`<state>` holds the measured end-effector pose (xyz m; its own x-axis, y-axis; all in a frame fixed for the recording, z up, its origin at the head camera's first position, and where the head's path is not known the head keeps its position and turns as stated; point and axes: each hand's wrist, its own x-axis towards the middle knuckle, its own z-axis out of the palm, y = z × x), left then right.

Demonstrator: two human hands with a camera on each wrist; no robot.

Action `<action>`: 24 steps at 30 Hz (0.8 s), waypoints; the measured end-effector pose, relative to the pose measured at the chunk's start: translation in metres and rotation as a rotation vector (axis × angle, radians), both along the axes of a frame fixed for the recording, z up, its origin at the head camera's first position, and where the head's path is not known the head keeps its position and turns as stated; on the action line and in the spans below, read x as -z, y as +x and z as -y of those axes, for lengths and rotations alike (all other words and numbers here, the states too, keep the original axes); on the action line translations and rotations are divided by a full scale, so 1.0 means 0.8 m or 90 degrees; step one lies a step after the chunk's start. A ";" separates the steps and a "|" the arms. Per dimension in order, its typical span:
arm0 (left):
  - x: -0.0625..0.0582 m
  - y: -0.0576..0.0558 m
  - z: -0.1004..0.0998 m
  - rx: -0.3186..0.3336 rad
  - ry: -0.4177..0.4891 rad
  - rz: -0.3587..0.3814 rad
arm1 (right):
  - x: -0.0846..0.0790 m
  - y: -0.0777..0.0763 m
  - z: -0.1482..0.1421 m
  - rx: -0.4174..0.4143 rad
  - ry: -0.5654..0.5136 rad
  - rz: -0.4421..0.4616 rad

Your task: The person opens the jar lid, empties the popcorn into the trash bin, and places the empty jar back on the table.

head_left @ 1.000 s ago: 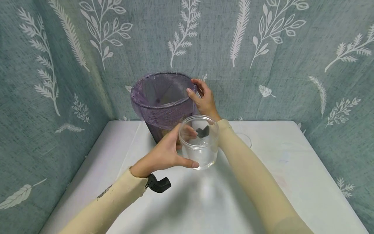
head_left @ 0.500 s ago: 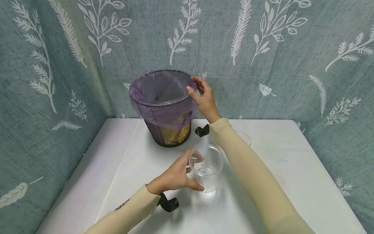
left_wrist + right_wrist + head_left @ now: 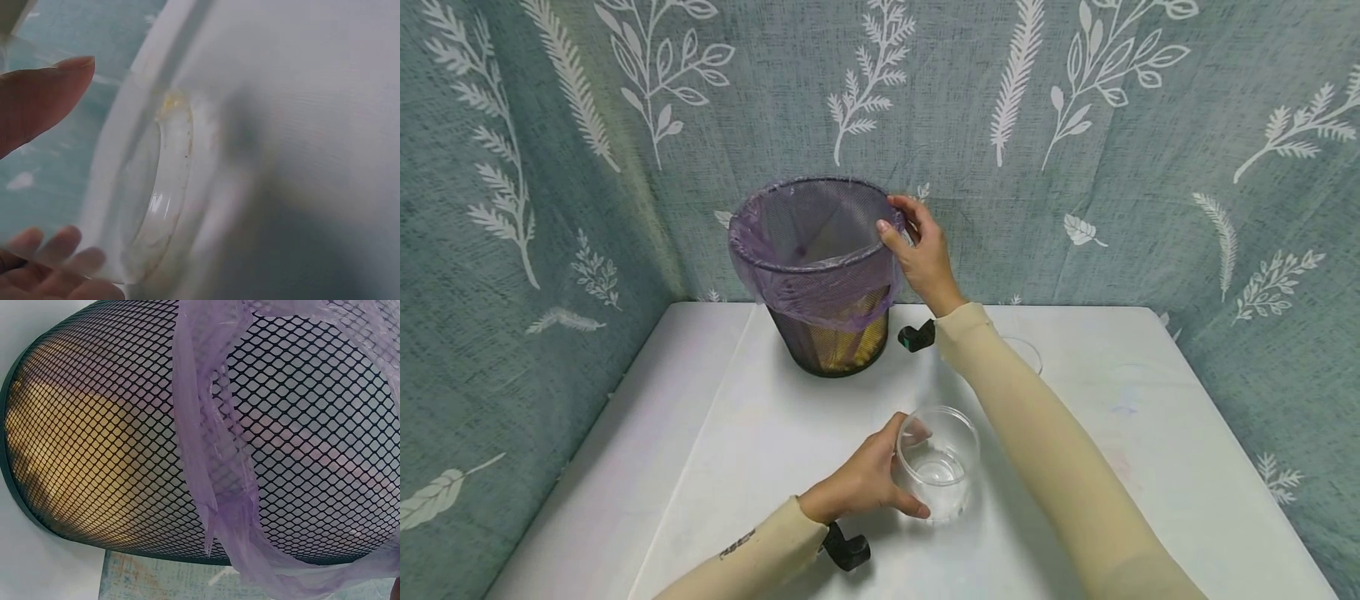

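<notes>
My left hand grips a clear plastic tub by its side, thumb at the near side and fingers behind. The tub's mouth faces up; whether its base touches the table cannot be told. In the left wrist view, yellowish residue clings near the tub's base. My right hand holds the right rim of a black mesh wastebasket, thumb at the inner edge. A purple plastic bag lines the basket and folds over its rim. Through the mesh, a yellow mass shows at the bottom.
A clear round lid lies on the white table, partly behind the right sleeve. Patterned green fabric encloses the back and sides. Each wrist wears a black camera mount.
My left hand has carried the tub away from the wastebasket, down and towards me, slightly to the right. My right hand stays on the basket's rim.
</notes>
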<state>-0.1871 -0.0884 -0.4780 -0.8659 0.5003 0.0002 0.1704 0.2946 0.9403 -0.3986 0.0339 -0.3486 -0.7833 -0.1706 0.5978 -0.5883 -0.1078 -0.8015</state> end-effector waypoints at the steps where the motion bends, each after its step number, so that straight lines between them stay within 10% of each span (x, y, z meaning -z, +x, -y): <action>1: 0.001 0.000 -0.001 -0.001 -0.006 -0.002 | 0.000 0.000 0.000 0.000 0.000 0.000; 24: 0.013 0.003 -0.002 0.006 -0.082 -0.074 | -0.001 0.003 0.002 0.001 0.000 0.004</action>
<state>-0.1847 -0.0871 -0.4884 -0.8593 0.5103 0.0350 0.2787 0.4097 0.8686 -0.3965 0.0326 -0.3474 -0.7869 -0.1696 0.5933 -0.5839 -0.1063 -0.8048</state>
